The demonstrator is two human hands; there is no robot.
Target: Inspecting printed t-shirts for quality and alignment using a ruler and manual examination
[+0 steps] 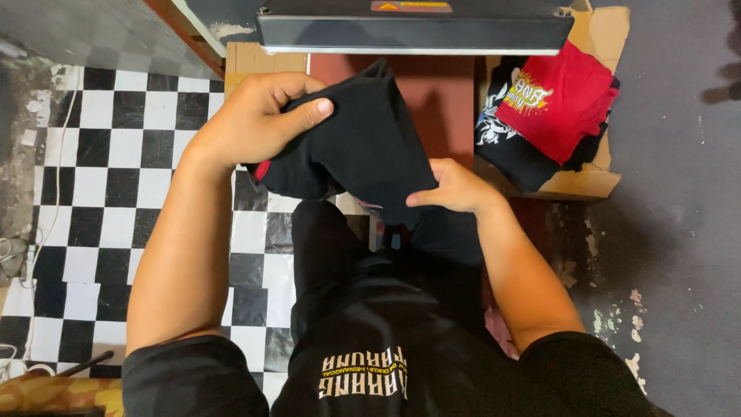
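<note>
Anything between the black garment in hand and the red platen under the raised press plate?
Nothing visible. Both hands, left hand and right hand, hold the black garment directly over the red platen; the raised press plate sits farther back.

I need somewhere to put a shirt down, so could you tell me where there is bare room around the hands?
The red platen shows bare between the black garment and the cardboard box. That box is crowded with a red shirt on black ones. The left hand and right hand fill the middle.
</note>
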